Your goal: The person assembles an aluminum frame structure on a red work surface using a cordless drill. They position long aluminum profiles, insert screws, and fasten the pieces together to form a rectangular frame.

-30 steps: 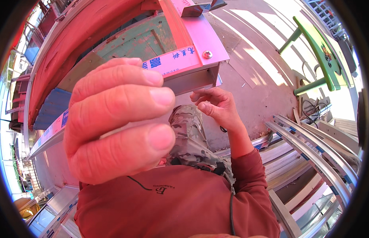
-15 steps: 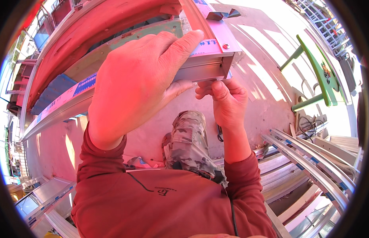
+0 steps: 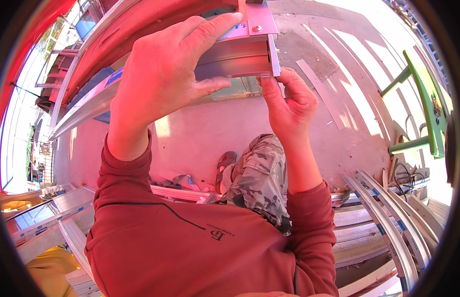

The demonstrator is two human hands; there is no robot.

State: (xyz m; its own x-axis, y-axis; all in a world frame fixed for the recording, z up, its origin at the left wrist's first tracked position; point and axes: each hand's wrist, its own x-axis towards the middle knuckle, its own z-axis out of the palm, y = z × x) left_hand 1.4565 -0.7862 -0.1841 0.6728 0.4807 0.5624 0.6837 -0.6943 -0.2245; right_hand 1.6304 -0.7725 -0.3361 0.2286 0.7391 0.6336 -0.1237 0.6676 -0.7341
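Note:
At the top middle, the end of an aluminium profile frame [image 3: 235,62] faces me, its upper side partly covered by printed film. A small screw [image 3: 256,28] sits on that upper side near the corner. My left hand [image 3: 163,74] is hooked around the profile, forefinger along the top and thumb below. At the lower right corner of the profile end, my right hand [image 3: 292,101] has thumb and forefinger pinched together by the thin end flange [image 3: 274,57]. Whatever lies between those fingertips is too small to make out.
A green stool [image 3: 433,106] lies tipped at the right. Long metal profiles [image 3: 388,222] are stacked at lower right, and framed panels [image 3: 51,215] lie at lower left. My camouflage-clad leg [image 3: 262,168] is below the frame; a loose strip [image 3: 321,94] lies on the floor.
My view has shifted, so the frame end appears higher and a little further left. My right fingers have come up against its lower corner; the left hand keeps its hold.

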